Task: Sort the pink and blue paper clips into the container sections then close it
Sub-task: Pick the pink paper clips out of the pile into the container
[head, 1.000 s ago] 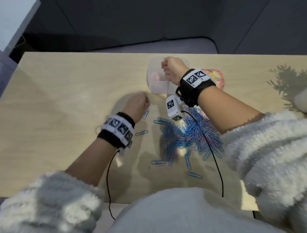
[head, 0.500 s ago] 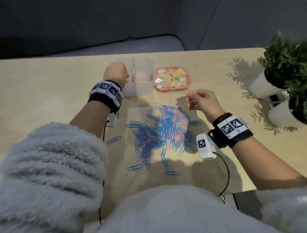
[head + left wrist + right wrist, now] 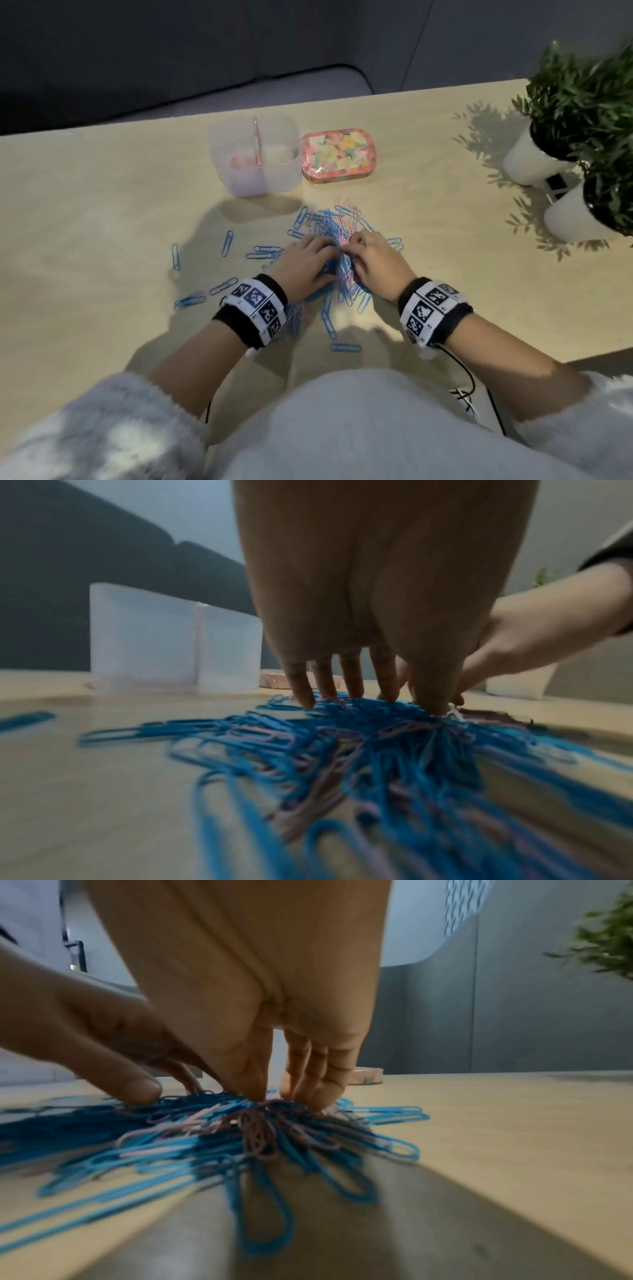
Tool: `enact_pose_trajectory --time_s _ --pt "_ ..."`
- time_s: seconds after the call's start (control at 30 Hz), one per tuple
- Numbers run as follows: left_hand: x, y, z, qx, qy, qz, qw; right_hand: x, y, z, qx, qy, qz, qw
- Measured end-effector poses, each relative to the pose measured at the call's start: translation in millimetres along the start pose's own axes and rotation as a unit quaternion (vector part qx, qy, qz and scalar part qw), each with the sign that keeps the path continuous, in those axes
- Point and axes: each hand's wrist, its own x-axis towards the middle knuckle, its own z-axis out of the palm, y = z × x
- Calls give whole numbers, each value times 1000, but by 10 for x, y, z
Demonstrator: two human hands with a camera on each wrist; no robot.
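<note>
Both hands, L & R, fingers extended, gripping nothing, press tangled wire clips.

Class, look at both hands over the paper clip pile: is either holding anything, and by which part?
Both the left hand and right hand have fingertips down in the paper clip pile; a grip on any clip cannot be told.

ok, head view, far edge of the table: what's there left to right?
Clear container → floral lid → two white potted plants. The pots overlap each other, so I count them as one stop.
</note>
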Motion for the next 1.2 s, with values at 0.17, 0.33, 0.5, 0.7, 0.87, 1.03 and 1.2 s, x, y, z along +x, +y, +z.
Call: enact_pose_trajectory --time_s 0.17,0.33,0.5,0.7,0.87,1.03,1.2 --pt "-247 -119 -18 -12 19 -59 998 -11 265 -117 120 68 100 985" --pt "-113 15 -56 -15 73 -36 997 -101 288 -298 109 4 127 986" --pt "-36 164 21 21 11 26 999 -294 220 -77 53 -84 95 991" --pt "-145 58 -86 32 -13 -40 999 -325 352 -48 77 -23 89 993" --pt "96 255 -136 -2 33 -31 999 -357 504 -167 245 21 160 956" --pt "413 424 -66 -32 5 -39 999 -373 607 -210 460 54 239 853" --pt "327 255 -109 -108 -15 -81 991 -380 625 -330 577 45 270 770"
